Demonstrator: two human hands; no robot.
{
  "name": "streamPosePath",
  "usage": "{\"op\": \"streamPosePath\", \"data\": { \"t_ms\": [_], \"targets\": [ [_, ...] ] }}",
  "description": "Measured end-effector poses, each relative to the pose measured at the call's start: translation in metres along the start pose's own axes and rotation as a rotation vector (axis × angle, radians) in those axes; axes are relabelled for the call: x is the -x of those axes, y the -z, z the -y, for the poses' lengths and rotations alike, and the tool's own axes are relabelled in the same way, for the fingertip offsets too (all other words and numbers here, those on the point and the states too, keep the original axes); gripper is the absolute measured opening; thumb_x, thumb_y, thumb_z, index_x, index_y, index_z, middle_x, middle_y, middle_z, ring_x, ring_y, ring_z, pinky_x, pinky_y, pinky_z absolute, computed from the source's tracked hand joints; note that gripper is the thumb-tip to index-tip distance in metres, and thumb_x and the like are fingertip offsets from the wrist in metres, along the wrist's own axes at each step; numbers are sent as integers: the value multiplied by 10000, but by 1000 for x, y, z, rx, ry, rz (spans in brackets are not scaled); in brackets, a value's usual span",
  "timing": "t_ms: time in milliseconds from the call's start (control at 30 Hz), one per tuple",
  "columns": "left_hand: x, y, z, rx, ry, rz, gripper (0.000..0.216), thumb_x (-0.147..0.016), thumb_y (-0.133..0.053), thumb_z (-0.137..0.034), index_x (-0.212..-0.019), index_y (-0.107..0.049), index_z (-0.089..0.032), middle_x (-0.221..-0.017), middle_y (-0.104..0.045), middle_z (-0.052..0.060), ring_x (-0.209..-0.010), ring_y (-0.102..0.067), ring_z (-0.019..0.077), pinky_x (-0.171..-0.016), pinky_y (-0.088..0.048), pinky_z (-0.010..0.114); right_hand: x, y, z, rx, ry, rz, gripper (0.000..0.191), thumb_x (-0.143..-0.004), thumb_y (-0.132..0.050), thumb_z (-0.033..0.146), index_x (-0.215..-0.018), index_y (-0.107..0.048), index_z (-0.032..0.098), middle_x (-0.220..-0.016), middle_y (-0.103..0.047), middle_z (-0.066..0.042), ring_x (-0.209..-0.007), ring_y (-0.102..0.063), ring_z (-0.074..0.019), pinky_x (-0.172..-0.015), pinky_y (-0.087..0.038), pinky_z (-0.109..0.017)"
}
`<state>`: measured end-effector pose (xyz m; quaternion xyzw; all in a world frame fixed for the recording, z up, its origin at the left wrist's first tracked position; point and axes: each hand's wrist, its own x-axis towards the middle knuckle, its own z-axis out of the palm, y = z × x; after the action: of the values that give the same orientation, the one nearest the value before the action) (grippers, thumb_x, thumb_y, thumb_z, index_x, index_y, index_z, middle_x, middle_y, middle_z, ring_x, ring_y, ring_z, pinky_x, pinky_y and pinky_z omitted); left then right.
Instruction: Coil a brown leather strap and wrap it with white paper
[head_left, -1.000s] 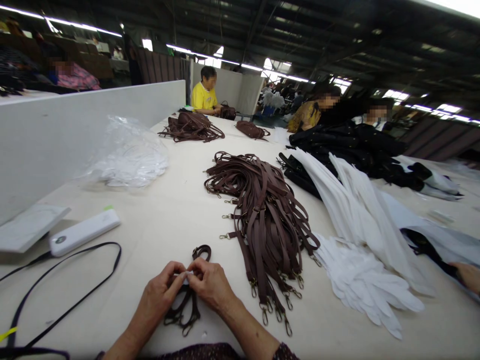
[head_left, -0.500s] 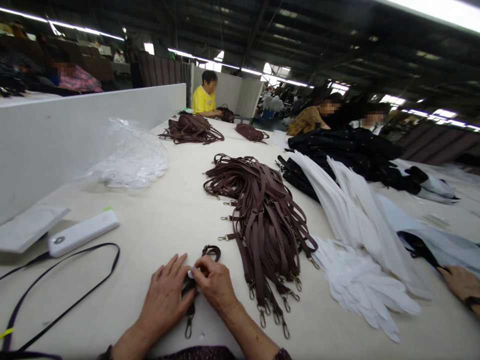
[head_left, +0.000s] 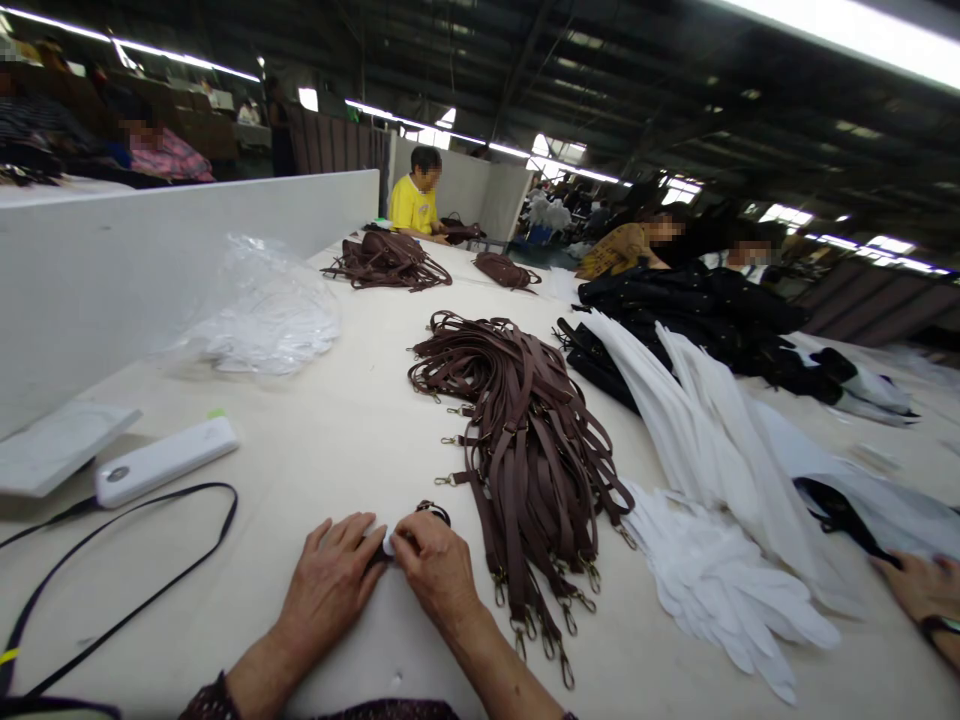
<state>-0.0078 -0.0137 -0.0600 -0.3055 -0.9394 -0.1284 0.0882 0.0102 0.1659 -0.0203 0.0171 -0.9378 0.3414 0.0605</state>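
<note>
At the table's near edge, left hand and right hand pinch a folded brown strap, probably limp and light, best gripped near its clasp.

Bare hands and forearms — dark, seemingly patterned sleeve cuffs at the frame's bottom edge.

Big pile of brown straps with metal clasps mid worktop. White fabric pieces fanned out to its right, black garments behind them. Clear plastic bag by the white divider wall. White remote-like device and thin black cord at left. More brown straps far back. A co-worker's hand at right edge, seated people beyond
</note>
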Motion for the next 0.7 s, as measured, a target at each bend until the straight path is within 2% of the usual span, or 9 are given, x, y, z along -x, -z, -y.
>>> {"op": "streamPosePath", "data": {
  "t_ms": [67,133,233,367,433,567,633,700],
  "targets": [
    [-1,1,0,29,-9,-6,264,-976,-505,-270,-1235,-555,-266,-1294,-608,30,-1198,-536,239,-1069,-327,498,-1,1,0,-10,12,-9,69,-892,-610,235,-824,-605,236,-870,-663,25,-882,-589,-148,-778,-408,-260],
    [-2,3,1,58,-18,14,234,-983,-490,-249,-1206,-557,-265,-1198,-633,15,-1109,-562,231,-1000,-382,464,-1,2,0,-40,29,-23,70,-881,-634,231,-816,-608,237,-903,-672,27,-906,-580,-154,-802,-416,-271],
    [-2,5,3,71,-28,70,251,-996,-449,-263,-1230,-540,-275,-1028,-646,10,-967,-581,238,-835,-441,421,-4,5,-1,-115,74,-69,66,-870,-648,204,-820,-623,239,-993,-688,26,-951,-578,-159,-848,-429,-292],
    [-2,11,0,83,-11,170,249,-1008,-376,-278,-1130,-592,-255,-926,-627,25,-863,-592,255,-757,-467,434,-6,14,0,-169,187,-135,100,-833,-661,137,-806,-627,227,-1028,-698,8,-974,-591,-167,-865,-436,-323],
    [-4,18,0,147,39,224,282,-1012,-339,-281,-1100,-606,-260,-933,-629,28,-881,-604,254,-763,-477,432,-4,21,6,-166,325,-170,100,-832,-647,130,-819,-622,225,-997,-705,10,-947,-604,-158,-889,-436,-341],
    [-19,36,8,366,185,258,290,-999,-368,-288,-1159,-608,-313,-1111,-675,10,-1022,-630,222,-854,-470,395,6,38,22,-94,737,-170,132,-803,-597,122,-898,-600,213,-947,-720,8,-890,-616,-152,-976,-421,-391],
    [-26,45,13,454,248,266,260,-967,-431,-297,-1120,-640,-317,-1150,-690,-7,-1043,-635,218,-895,-451,385,11,44,29,-41,844,-151,155,-781,-584,113,-910,-589,198,-921,-721,-1,-848,-610,-153,-883,-444,-364],
    [-32,53,17,547,294,284,233,-929,-473,-310,-1045,-675,-299,-1059,-717,-10,-976,-650,215,-873,-448,368,15,48,31,20,867,-160,145,-790,-576,116,-913,-584,191,-910,-723,-5,-786,-592,-145,-756,-433,-333]
  ]
}}
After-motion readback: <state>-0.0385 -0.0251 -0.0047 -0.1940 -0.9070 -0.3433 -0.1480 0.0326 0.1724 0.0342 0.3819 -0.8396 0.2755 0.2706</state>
